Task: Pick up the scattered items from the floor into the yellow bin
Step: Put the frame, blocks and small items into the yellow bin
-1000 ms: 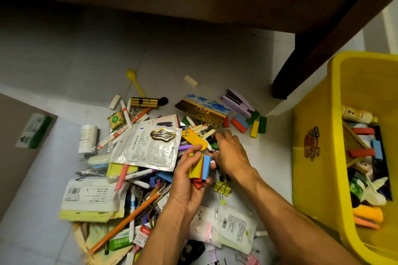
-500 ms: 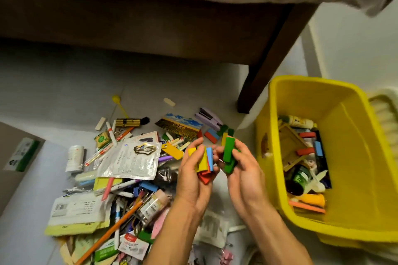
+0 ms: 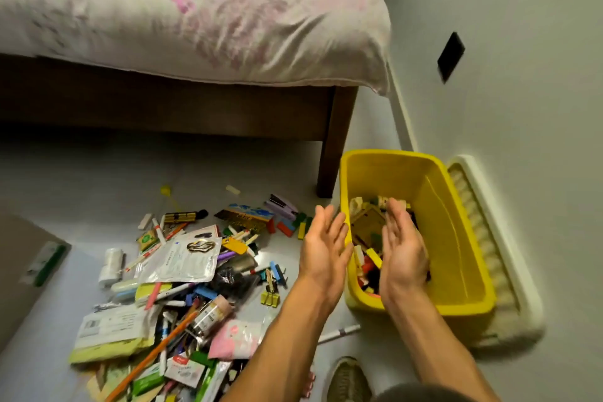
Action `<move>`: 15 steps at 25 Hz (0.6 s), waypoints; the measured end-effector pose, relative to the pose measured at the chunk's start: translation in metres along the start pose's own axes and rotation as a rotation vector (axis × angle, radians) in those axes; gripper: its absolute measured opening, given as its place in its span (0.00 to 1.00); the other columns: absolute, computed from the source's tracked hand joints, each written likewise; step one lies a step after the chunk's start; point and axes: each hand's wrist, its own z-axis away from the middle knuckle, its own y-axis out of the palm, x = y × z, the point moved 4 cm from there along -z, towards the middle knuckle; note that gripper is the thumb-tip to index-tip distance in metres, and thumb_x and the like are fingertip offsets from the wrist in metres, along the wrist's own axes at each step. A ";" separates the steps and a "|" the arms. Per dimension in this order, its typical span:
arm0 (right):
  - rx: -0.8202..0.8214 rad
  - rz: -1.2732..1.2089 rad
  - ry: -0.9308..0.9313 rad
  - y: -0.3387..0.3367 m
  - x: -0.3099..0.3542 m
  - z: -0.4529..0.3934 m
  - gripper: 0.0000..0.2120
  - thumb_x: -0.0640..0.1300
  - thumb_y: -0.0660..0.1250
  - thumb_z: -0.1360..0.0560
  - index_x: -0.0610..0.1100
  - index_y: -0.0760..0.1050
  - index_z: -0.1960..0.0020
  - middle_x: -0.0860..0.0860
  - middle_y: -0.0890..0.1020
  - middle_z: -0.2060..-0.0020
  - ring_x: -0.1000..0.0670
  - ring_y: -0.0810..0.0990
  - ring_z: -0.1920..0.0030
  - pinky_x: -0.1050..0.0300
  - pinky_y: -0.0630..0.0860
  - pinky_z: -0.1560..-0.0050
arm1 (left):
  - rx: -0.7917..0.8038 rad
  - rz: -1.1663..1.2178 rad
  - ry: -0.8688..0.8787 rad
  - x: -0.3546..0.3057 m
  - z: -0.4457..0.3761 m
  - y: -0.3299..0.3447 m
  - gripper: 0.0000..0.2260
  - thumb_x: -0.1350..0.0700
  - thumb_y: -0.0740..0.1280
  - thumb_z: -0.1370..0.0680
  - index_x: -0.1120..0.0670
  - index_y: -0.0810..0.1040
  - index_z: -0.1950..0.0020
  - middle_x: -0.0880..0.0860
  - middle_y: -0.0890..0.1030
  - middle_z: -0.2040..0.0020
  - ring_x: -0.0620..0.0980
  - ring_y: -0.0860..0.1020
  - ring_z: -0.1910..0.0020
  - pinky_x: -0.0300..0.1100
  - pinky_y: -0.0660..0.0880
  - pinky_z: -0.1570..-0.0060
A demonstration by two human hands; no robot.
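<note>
The scattered items (image 3: 182, 274) lie heaped on the floor (image 3: 81, 179) at 8 o'clock. The left hand (image 3: 324, 246) hovers at the yellow bin's (image 3: 463, 264) near wall, its grip spread wide, fingers straight, holding nothing. At 3 o'clock the right hand (image 3: 403, 248) hangs over the bin's contents, grip likewise loose and empty.

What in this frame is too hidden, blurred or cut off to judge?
Head view only:
- Contents of the yellow bin: partly hidden by the right hand and blurred.
- Print on the white packet: too small.
- Lower part of the floor pile: cut off by the bottom edge and the left hand's forearm.
</note>
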 end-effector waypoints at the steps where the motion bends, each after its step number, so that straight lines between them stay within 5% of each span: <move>1: 0.054 0.010 0.022 0.006 -0.007 0.000 0.16 0.48 0.54 0.17 0.49 0.75 0.34 0.54 0.78 0.36 0.59 0.76 0.37 0.62 0.70 0.39 | -0.060 -0.020 0.017 -0.004 -0.003 -0.011 0.24 0.43 0.54 0.17 0.52 0.65 0.24 0.54 0.71 0.27 0.53 0.68 0.28 0.51 0.64 0.29; 6: 0.142 0.249 0.121 0.048 -0.076 -0.012 0.12 0.43 0.57 0.17 0.48 0.79 0.42 0.51 0.83 0.44 0.52 0.81 0.43 0.54 0.77 0.41 | -0.354 -0.402 0.115 -0.027 -0.029 -0.089 0.10 0.56 0.63 0.19 0.49 0.78 0.39 0.50 0.82 0.44 0.48 0.80 0.44 0.43 0.75 0.46; 9: 0.087 0.455 0.188 0.074 -0.138 -0.048 0.12 0.38 0.58 0.18 0.43 0.79 0.41 0.45 0.82 0.44 0.48 0.79 0.45 0.54 0.76 0.44 | -0.403 -0.894 0.222 -0.050 -0.079 -0.137 0.10 0.59 0.64 0.21 0.44 0.80 0.47 0.43 0.81 0.48 0.48 0.78 0.43 0.38 0.74 0.50; 12: 0.041 0.664 0.133 0.091 -0.181 -0.088 0.13 0.36 0.61 0.21 0.45 0.79 0.41 0.48 0.82 0.44 0.52 0.78 0.48 0.63 0.75 0.49 | -0.257 -1.704 0.248 -0.066 -0.147 -0.169 0.15 0.54 0.63 0.22 0.46 0.75 0.36 0.48 0.76 0.35 0.51 0.71 0.34 0.49 0.68 0.34; 15: 0.117 0.801 0.051 0.110 -0.213 -0.126 0.15 0.37 0.63 0.22 0.49 0.77 0.38 0.50 0.81 0.43 0.56 0.78 0.51 0.70 0.72 0.58 | -0.091 -2.066 0.069 -0.077 -0.185 -0.209 0.22 0.50 0.61 0.21 0.43 0.66 0.27 0.52 0.63 0.24 0.56 0.59 0.25 0.60 0.55 0.27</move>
